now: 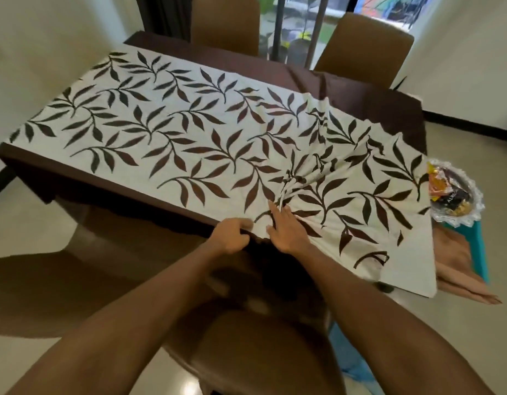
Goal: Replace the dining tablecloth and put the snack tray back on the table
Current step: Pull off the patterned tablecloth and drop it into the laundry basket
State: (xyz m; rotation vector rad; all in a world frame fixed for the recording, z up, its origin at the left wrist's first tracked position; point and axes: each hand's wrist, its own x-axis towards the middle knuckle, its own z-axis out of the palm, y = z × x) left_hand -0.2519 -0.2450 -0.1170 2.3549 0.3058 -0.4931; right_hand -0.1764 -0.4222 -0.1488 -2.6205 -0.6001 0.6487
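- Leaf cloth (161,124) lies over brown cloth (374,101); flat at the left, bunched into folds at the right, right end hanging off the edge.
- Brown cloth shows only as a border on the far, left and near sides.
- Left hand (230,235) at the near edge, fingers curled and pinching the leaf cloth's hem; fingertips hidden in the fold.
- Right hand (288,230) just beside it, fingers straight and spread, flat on the leaf cloth below a tight pucker.
- Tray (478,201) off to the right, on a teal stand (479,252) with tan fabric (457,260); its left side is hidden by the leaf cloth.
- Packets (443,189) in the tray, labels unreadable.
- Near chair (260,352) under the arms, blurred and cut off at the bottom.
- Two far chairs (366,44), tops cropped.
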